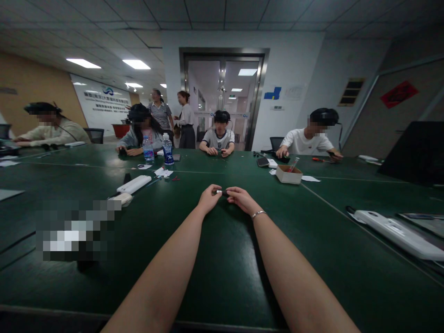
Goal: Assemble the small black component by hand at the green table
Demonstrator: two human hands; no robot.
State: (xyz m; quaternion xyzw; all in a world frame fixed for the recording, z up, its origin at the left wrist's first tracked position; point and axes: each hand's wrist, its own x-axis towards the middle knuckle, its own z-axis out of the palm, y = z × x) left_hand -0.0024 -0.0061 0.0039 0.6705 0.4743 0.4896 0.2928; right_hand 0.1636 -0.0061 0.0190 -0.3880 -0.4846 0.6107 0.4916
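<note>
Both arms reach forward over the green table (222, 259). A small piece with a shiny silver end and a black end (224, 193) sits between my fingertips, too small to name for certain. My left hand (209, 199) pinches its silver end between thumb and fingers. At the black end, the fingers of my right hand (241, 199) are closed in a pinch, and a silver bracelet (258, 214) circles that wrist. The hands are held close together, just above the tabletop.
White power strips lie left (134, 184) and right (395, 233). Two bottles, one of them this blue-labelled bottle (168, 150), stand beyond my left hand. A small box (289, 174) is at the right. Several people sit across the table; two stand behind.
</note>
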